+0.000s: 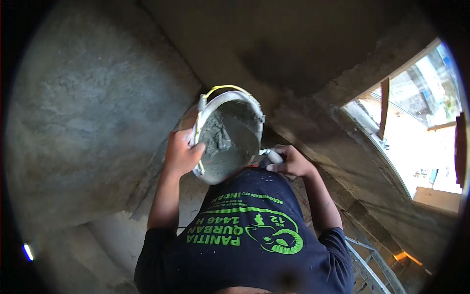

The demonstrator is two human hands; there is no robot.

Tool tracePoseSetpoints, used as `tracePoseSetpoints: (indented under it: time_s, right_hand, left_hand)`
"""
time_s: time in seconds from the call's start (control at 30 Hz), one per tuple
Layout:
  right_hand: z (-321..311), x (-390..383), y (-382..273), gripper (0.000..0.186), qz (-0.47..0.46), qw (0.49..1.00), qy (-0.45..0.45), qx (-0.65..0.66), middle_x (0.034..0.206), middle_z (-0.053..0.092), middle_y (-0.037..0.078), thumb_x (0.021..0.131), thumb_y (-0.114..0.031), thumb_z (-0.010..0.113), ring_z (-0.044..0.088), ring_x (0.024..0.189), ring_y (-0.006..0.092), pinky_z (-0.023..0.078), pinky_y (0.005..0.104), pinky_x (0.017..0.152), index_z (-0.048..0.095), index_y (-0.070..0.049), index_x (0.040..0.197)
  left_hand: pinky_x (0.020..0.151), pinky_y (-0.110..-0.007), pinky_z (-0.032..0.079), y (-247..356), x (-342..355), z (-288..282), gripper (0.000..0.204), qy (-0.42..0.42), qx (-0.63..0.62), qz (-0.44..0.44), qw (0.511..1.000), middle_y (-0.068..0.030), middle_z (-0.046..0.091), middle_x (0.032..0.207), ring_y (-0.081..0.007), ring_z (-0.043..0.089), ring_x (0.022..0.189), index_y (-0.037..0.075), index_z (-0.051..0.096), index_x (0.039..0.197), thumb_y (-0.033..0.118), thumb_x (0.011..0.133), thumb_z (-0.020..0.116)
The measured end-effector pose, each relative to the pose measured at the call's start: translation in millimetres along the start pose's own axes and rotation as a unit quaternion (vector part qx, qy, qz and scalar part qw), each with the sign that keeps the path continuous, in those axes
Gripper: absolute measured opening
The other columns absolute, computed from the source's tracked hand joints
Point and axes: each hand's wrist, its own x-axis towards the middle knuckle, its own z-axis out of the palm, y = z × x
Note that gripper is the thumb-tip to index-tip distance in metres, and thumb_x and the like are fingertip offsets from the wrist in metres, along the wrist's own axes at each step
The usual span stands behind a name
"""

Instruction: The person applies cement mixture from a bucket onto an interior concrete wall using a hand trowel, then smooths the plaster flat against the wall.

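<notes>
A white bucket (245,98) is tilted in front of my chest, with a yellow handle looped over its far rim. Wet grey mortar (214,138) coats its inside and lies in a lump toward the left. My left hand (183,153) grips the bucket's left rim, thumb over the edge. Just right of the bucket, my right hand (293,162) is closed around the pale, mortar-smeared handle of what looks like a trowel (274,156). A bent metal neck shows beside the bucket's rim; the blade cannot be made out.
A grey plastered wall (88,108) rises at the left, and a darker rough surface (293,54) spans the far side. At right is a bright wood-framed opening (411,122). A metal ladder (369,267) stands at the lower right.
</notes>
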Motion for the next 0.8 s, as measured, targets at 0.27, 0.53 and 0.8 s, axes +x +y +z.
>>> tracePoseSetpoints:
  time_s: [0.27,0.53,0.8]
  right_hand:
    - [5.2,-25.3,-1.0,0.045,0.052,0.997,0.048,0.02,0.109,0.072,0.006,0.085,-0.009,0.082,0.064,0.099,0.0133,0.052,0.0316,0.091,0.067,0.005,0.125]
    - [15.7,-24.8,-31.8,0.047,0.01,0.977,0.112,-0.179,0.102,0.07,0.012,0.084,-0.019,0.084,0.065,0.091,0.0197,0.052,0.0353,0.083,0.062,0.002,0.12]
    - [-3.3,-31.2,-38.3,0.043,-0.095,0.897,0.26,-0.345,0.103,0.061,0.019,0.087,-0.019,0.077,0.065,0.098,0.0383,0.053,0.0453,0.079,0.062,-0.001,0.123]
  left_hand:
    - [0.053,-0.037,0.044,5.0,4.4,0.4,0.008,0.002,0.018,-0.034,0.999,-0.0201,0.06,0.061,-0.0169,0.052,0.05,-0.005,0.058,0.075,0.003,0.075,0.06]
    - [0.054,-0.04,0.045,-12.0,1.9,2.4,0.01,0.004,0.011,-0.05,0.999,-0.0222,0.06,0.062,-0.0285,0.057,0.05,-0.006,0.059,0.074,0.004,0.075,0.061]
    - [0.054,-0.038,0.042,-13.9,-1.3,2.5,0.008,0.017,0.002,-0.006,1.0,-0.0166,0.053,0.06,-0.0164,0.047,0.054,-0.004,0.058,0.078,0.003,0.074,0.059]
